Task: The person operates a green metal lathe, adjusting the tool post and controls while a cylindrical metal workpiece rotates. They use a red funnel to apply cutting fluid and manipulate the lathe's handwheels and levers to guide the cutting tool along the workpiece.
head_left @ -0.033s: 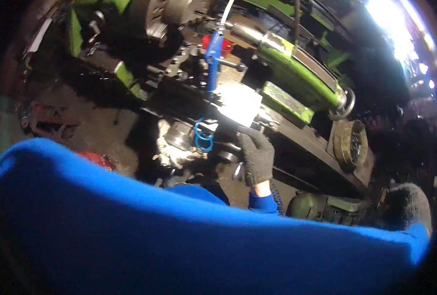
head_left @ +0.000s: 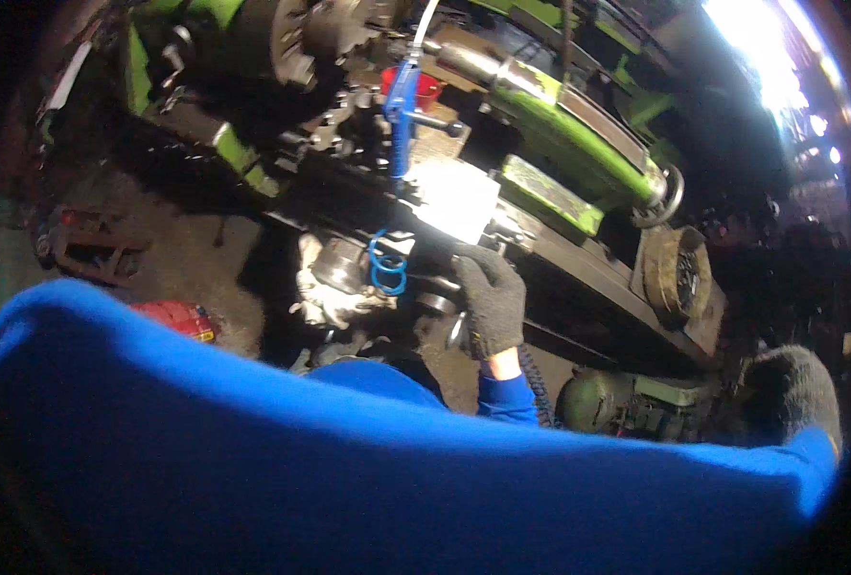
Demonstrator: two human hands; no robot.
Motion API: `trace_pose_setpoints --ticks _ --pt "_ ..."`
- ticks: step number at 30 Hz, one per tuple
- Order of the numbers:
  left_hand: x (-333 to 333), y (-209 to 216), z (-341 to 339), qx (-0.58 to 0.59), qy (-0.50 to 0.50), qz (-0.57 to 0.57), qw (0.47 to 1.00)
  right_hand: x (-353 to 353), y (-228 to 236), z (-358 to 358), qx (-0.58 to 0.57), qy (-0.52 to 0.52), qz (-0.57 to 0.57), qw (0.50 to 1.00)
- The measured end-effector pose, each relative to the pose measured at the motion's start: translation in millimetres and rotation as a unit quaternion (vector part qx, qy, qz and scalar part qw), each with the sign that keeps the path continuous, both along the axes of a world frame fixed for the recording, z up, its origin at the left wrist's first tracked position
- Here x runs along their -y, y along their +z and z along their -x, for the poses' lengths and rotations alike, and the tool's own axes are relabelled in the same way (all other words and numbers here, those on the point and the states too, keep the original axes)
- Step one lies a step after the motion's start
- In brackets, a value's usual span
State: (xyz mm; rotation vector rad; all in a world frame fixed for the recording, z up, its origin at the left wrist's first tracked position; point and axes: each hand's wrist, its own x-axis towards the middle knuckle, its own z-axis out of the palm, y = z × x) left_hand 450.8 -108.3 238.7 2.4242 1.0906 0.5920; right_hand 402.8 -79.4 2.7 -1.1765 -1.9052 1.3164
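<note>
A blue sleeve, apparently my left arm, spans the view from left to right and ends in my left hand (head_left: 794,393), in a dark grey knit glove at the right rim. Its fingers do not show clearly. My right hand (head_left: 491,299), gloved alike, reaches up from behind the sleeve with fingers bent toward the thumb. Its fingertips are beside the metal parts of a green lathe (head_left: 564,125); anything between them is hidden. Just beyond lies a glaring white sheet or plate (head_left: 459,199). A blue air blow gun (head_left: 402,120) stands upright past it, and a blue coil (head_left: 387,270) hangs left of the hand.
A metal cylinder (head_left: 342,265) sits in a pale cloth (head_left: 325,305). The lathe chuck (head_left: 296,43) is at upper left, a red bowl (head_left: 425,89) behind the blow gun. A round tin (head_left: 663,273) stands on the bench's right end. Red items (head_left: 178,319) lie at left.
The whole scene sits slightly further left in the view. Both hands keep nearly the same pose, and nothing is visibly taken or let go.
</note>
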Motion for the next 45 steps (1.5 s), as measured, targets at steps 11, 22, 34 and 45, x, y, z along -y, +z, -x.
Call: trace_pose_setpoints --ticks 11,22,34,45 --pt "-8.6 9.5 -8.7 0.0 0.018 0.0 1.0 -43.9 -21.3 -6.9 -0.021 0.026 -0.041 0.999" --pt "-36.6 9.5 24.4 0.008 0.057 -0.006 0.998 -44.7 -21.6 12.2 -0.024 -0.023 0.009 0.999" --pt "-1.3 -47.7 165.9 -0.087 0.152 0.024 0.984 -38.6 -6.3 20.6 -0.106 -0.191 -0.05 0.975" --pt "163.2 -230.1 423.1 0.158 0.475 0.105 0.859 3.6 2.5 77.3 -0.189 -0.283 -0.002 0.94"
